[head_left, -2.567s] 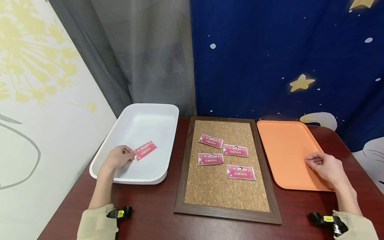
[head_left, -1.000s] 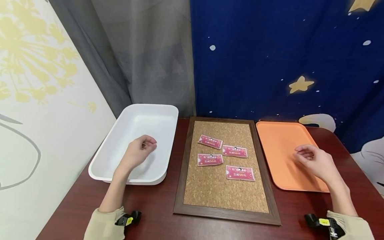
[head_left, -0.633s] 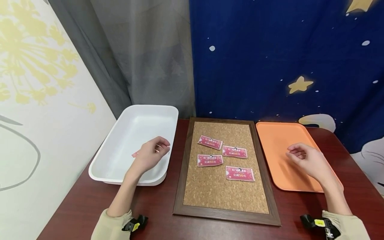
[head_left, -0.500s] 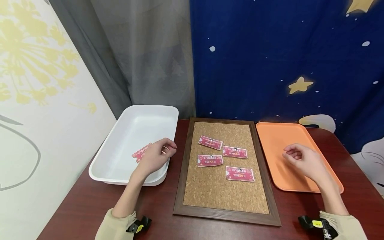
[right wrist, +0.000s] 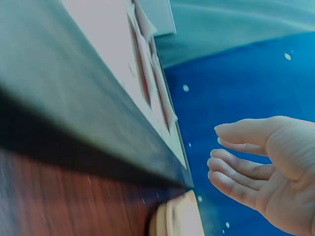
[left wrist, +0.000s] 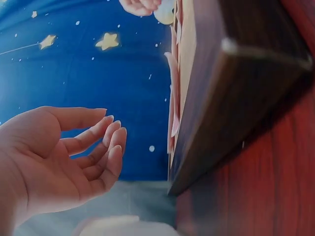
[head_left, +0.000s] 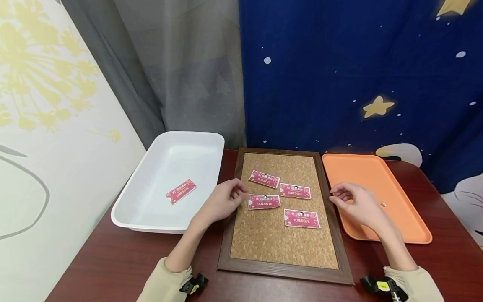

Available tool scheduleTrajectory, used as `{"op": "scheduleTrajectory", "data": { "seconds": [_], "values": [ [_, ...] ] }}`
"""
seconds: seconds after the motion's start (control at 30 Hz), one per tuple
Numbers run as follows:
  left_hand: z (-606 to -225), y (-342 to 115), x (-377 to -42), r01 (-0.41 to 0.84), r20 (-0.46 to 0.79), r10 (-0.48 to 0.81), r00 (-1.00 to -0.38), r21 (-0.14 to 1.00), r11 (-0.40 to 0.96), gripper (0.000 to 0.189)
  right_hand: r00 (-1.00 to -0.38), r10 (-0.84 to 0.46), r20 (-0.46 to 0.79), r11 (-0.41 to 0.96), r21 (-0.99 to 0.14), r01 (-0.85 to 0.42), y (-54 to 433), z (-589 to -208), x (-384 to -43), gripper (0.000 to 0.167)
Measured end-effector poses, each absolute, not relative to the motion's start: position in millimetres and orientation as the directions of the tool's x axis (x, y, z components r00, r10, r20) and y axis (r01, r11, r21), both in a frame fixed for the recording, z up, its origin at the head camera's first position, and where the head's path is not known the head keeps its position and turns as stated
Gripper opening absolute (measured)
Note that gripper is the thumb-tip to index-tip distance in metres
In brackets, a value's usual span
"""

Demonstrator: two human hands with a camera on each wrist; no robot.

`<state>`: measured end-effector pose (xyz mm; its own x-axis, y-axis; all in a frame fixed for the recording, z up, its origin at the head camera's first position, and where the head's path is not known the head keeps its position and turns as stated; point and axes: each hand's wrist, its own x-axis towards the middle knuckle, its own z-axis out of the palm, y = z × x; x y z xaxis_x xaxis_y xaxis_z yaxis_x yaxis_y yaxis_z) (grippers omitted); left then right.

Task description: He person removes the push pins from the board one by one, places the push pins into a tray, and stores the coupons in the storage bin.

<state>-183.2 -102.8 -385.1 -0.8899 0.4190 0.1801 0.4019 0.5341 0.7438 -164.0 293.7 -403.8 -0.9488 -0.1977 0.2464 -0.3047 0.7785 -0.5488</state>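
Note:
My left hand [head_left: 222,201] hovers over the left edge of the corkboard [head_left: 279,251], fingers loosely bent. In the left wrist view this hand [left wrist: 74,157] has nothing between thumb and fingertips. Over the board's right frame and the near-left edge of the orange tray [head_left: 358,167] hangs my right hand [head_left: 358,203]; the right wrist view shows its thumb and fingers [right wrist: 234,169] apart and bare. Several pink coupons, one of them at lower right [head_left: 302,218], are pinned to the cork. Another pink coupon [head_left: 181,191] lies flat inside the white bin [head_left: 128,209].
A small shiny pin [head_left: 383,204] sits on the orange tray. Bin, board and tray stand side by side on a dark red table [head_left: 203,260]. Behind them hang grey and blue curtains [head_left: 302,84], with a white wall [head_left: 56,188] at left.
My left hand let go of a coupon in the white bin and moved right to the board. My right hand moved left across the orange tray, uncovering the pin.

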Motion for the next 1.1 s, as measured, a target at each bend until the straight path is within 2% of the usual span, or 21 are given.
{"op": "scheduleTrajectory", "data": {
  "seconds": [0.33, 0.57, 0.83, 1.1],
  "values": [
    [-390.2, -67.8, -181.3, 0.385, 0.116, 0.467, -0.877, 0.752, 0.535, 0.007, -0.923, -0.323, 0.210, 0.722, -0.575, -0.384, 259.7, -406.5, -164.9, 0.013],
    [-393.2, -43.8, -182.6, 0.402, 0.084, 0.525, -0.847, 0.747, 0.530, 0.008, -0.908, -0.400, 0.126, 0.701, -0.595, -0.392, 248.2, -406.0, -163.4, 0.012],
    [-399.3, -21.0, -183.0, 0.359, 0.022, 0.537, -0.843, 0.767, 0.532, 0.005, -0.879, -0.475, 0.034, 0.667, -0.637, -0.386, 239.6, -410.7, -165.3, 0.011],
    [-408.2, -5.6, -184.0, 0.314, -0.031, 0.526, -0.850, 0.772, 0.553, 0.012, -0.861, -0.507, 0.038, 0.663, -0.622, -0.418, 232.8, -417.2, -169.4, 0.010]
  ]
}}
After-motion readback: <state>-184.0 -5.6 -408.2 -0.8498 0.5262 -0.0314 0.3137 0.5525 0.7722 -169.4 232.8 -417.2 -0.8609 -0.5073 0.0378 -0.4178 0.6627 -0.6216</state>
